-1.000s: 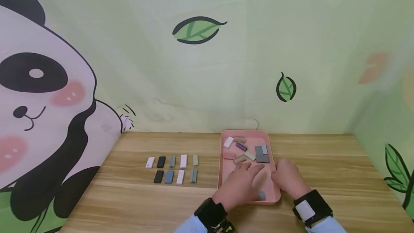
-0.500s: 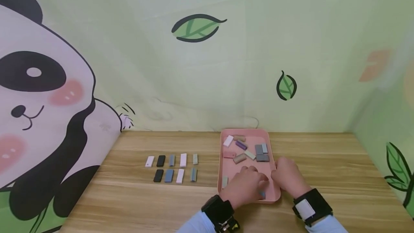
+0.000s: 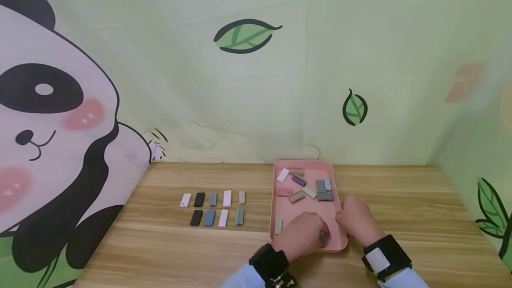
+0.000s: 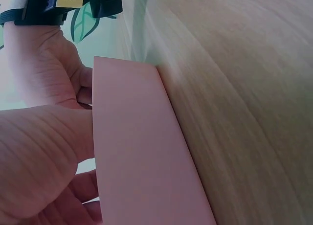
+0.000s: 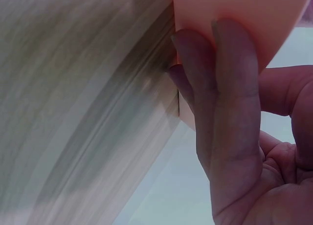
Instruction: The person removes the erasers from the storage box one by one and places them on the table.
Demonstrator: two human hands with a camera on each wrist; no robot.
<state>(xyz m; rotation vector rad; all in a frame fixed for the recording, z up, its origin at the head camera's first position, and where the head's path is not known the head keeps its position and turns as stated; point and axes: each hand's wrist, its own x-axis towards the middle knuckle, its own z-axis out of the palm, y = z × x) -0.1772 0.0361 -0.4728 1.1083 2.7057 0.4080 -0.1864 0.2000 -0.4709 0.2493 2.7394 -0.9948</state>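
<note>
Nine small blocks (image 3: 297, 197) lie in the pink tray (image 3: 289, 210) beyond the left hand (image 3: 302, 234), which pinches a greyish block (image 3: 322, 238) inside, the right hand (image 3: 356, 218) gripping the tray.

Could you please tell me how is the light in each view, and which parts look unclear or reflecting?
Head view: soft, even light, the blue block distinct, the reddish print at far right hazy; left wrist view: a faint sheen on the table beside the tray; right wrist view: the dimmest, the right hand partly in shade, pale streaky reflections across the table.
</note>
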